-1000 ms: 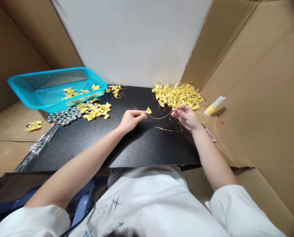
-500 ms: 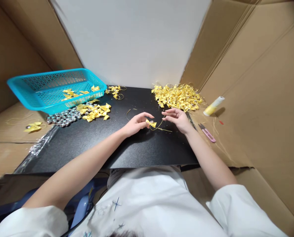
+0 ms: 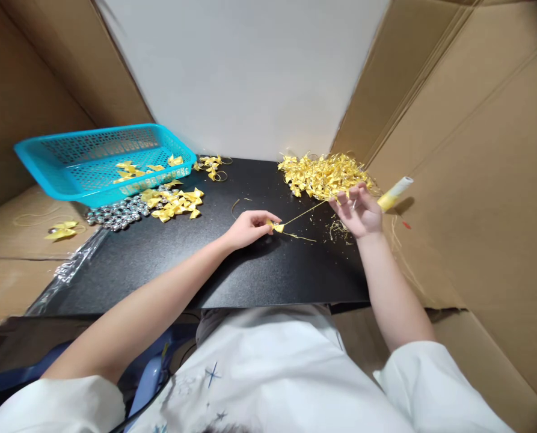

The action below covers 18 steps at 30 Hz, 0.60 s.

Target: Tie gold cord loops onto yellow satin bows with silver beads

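My left hand (image 3: 254, 228) pinches a small yellow ribbon bow (image 3: 278, 228) just above the black tabletop. From the bow a thin gold cord (image 3: 305, 212) runs taut up to the right, where my right hand (image 3: 359, 210) has its end at the fingertips, palm turned up. Another loose cord tail lies to the right of the bow. Beyond my right hand rises a heap of yellow bows with cords (image 3: 320, 171). Short cord clippings (image 3: 339, 228) are scattered beside my right wrist.
At the left a blue basket (image 3: 47, 180) holds several bows. Silver bells (image 3: 117, 213) and yellow bows (image 3: 175, 205) lie before it, with a few corded bows (image 3: 211, 163) behind. A thread spool (image 3: 397, 192) stands right, near cardboard walls (image 3: 475, 150).
My right hand has moved right and turned palm up, drawing the cord straight. The left hand stays in place with the bow. My right arm now covers the pink snips.
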Motion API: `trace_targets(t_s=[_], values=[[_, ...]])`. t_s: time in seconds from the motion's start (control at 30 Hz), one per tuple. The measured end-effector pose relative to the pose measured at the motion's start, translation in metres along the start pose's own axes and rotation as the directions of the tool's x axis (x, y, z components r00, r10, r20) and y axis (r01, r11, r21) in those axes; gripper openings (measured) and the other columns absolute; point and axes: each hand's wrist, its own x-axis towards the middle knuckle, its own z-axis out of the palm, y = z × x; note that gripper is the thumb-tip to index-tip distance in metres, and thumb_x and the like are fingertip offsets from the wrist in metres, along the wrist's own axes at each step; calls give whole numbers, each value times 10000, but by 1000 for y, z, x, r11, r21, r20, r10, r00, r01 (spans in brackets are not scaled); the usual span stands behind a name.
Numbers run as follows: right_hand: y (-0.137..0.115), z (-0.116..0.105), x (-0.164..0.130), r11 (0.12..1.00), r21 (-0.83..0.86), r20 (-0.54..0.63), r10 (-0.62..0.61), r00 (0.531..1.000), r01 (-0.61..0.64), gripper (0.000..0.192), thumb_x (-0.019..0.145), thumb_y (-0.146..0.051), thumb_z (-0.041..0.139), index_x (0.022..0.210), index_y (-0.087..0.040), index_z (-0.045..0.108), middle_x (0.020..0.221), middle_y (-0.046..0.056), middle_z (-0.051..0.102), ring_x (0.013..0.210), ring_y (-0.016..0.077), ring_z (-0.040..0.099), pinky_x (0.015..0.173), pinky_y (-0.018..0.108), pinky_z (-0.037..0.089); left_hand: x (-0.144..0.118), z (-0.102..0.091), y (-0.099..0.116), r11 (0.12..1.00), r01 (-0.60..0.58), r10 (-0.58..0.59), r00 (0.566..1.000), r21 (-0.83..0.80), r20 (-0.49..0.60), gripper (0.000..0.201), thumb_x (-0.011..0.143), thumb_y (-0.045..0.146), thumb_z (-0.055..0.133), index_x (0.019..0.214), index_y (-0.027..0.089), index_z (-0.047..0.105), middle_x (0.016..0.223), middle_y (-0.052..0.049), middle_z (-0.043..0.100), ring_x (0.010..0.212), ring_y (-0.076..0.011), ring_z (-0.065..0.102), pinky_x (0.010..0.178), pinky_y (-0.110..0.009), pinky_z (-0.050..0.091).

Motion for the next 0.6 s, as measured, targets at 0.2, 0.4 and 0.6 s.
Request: trace_targets(t_s=[0.2,0.4,0.6], values=[[-5,8,-5,999,-21,39,-23,999,24,121,726,-289,741,804,-363,687,894,-102,730,774,126,662,708,304,575,-1,-1,1,1000,14,-14,1000,14,-15,360,702,171,583,1016,167,758,623,5,681,575,-127,575,562,-236,418],[3,10,3,979,-152,-111,-154,982,136,229,675,-204,779,838,-317,663,926,-79,737,810,123,677,669,249,580,-1,-2,6,998,41,-41,999,-39,1,331,714,237,614,998,162,768,739,-43,739,652,-149,622,606,-255,471],[13,4,8,937,-242,-161,-293,942,251,255,642,-226,815,828,-269,646,916,-34,740,888,141,702,723,248,584,-1,0,2,997,57,-58,998,-46,-23,373,674,347,737,982,138,761,739,-60,737,597,-144,608,583,-265,471]])
